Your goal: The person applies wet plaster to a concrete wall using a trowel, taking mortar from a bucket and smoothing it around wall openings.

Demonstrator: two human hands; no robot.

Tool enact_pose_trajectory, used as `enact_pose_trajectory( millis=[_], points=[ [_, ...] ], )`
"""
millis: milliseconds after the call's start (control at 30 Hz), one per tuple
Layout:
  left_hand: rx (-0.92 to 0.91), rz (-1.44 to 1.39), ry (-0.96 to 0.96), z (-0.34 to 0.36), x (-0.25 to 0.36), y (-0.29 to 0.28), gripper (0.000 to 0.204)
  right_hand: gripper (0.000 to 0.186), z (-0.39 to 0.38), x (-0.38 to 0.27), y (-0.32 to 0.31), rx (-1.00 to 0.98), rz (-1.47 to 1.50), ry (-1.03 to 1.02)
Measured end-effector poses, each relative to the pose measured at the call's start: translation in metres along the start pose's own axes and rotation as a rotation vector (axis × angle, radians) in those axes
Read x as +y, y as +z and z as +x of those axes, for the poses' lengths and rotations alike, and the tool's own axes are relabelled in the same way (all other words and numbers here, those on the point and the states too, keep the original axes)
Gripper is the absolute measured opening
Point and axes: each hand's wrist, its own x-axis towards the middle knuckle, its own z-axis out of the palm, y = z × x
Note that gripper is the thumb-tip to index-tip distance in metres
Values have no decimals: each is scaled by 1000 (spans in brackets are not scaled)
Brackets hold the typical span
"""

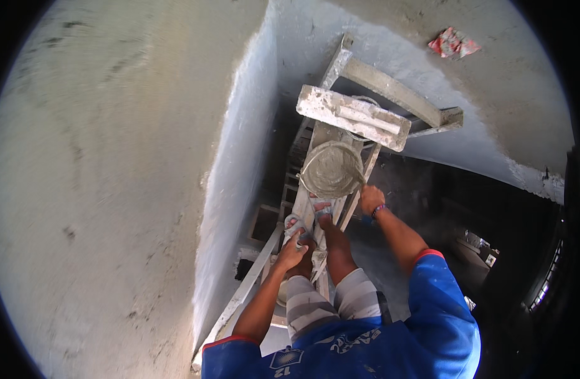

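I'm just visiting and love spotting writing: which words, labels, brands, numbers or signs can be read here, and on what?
Blue shirt: white lettering, a white number and a badge; I won't copy their wording.
Crumpled red-and-white scrap: any print is too small to read.
Bucket and long pale float: no lettering that I can make out.

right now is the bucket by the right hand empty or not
Not empty: grey, mortar-like mix shows inside the bucket, and the tool in the right hand reaches in. How deep, cannot tell.

Bucket on plank, before float
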Motion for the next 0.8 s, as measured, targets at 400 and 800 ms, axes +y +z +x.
enact_pose_trajectory(
  millis=[400, 800],
  points=[
    [70, -826, -187, 258, -27, 121, 80, 23, 161, -63, 28, 21, -507, -124],
    [437, -1370, -67, 318, -32, 154, 60, 22, 114, -15, 56, 123, -867, -420]
  ],
)
